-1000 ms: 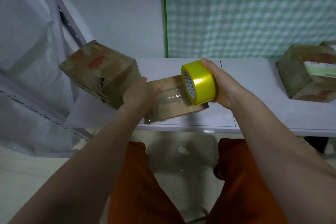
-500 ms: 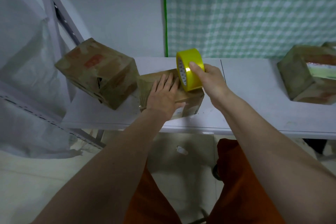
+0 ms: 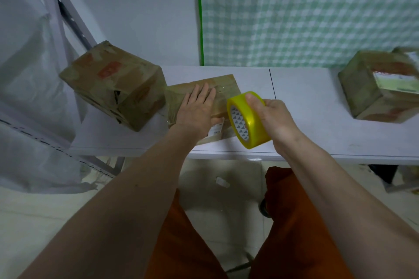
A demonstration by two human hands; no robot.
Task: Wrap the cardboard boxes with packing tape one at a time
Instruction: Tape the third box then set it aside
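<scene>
A flat cardboard box point(image 3: 223, 85) lies on the white table point(image 3: 303, 97), near its front edge. My left hand point(image 3: 196, 108) presses flat on the box's top with straight fingers. My right hand point(image 3: 272, 116) grips a yellow roll of packing tape point(image 3: 248, 120), held on edge at the box's near right corner, just above the table's front edge. A white label point(image 3: 216, 129) shows on the box's near side, partly hidden by my left hand.
A larger taped box point(image 3: 113, 84) stands tilted at the table's left end, touching the flat box. Another taped box point(image 3: 381, 90) sits at the far right. A metal rack draped in white plastic point(image 3: 34, 75) stands left. A green checked cloth point(image 3: 306, 11) hangs behind.
My right hand has drawn the tape roll from the top of the box toward me and down past its near right corner. My left hand stays flat on the box.
</scene>
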